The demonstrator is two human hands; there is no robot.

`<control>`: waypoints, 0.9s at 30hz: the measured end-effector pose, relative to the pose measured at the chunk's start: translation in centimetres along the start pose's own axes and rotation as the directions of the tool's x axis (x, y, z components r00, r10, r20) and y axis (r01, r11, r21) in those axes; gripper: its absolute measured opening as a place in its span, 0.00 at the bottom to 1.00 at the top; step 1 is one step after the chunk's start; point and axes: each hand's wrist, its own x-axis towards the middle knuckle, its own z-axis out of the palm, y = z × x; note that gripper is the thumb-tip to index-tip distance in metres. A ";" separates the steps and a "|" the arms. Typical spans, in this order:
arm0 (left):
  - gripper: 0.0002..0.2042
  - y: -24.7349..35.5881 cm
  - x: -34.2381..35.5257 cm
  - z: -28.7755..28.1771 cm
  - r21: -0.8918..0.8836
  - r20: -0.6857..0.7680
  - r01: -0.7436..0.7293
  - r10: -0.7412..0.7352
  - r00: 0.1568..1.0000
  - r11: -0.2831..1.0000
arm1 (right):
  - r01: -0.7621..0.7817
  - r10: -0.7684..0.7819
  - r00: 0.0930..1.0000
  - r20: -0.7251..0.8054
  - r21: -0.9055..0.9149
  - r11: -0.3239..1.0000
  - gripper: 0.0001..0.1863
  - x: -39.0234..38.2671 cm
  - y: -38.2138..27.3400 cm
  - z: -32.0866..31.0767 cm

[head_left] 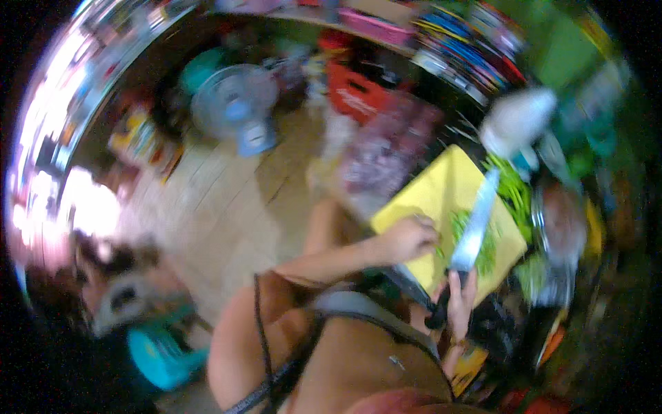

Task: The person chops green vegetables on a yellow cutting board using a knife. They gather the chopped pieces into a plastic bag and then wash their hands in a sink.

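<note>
A yellow cutting board (420, 186) lies tilted across the right of the view. Chopped green leaves or stalks (487, 254) are heaped on its middle. My right hand (460, 303) is wrapped round the black handle of a kitchen knife (476, 224). The broad blade points away over the chopped greens. Over the board's near left part is my left hand (412, 238), its fingers curled closed. A small green bit shows by its fingertips; blur hides whether they grip it. Longer uncut green stalks (512, 193) rest along the board's right edge.
A white bag (518, 121) and a clear plastic container (555, 221) stand beyond and right of the board. Farther off are a red crate (355, 90), a blue electric fan (238, 110) and a shelf of books (469, 52). A turquoise plastic stool (162, 355) is lower left.
</note>
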 end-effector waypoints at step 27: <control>0.06 1.5 1.1 -0.5 0.076 0.059 0.132 -0.137 0.989 0.988 | -0.034 0.010 0.999 -0.035 -0.794 0.606 0.13 -4.9 -6.0 -1.7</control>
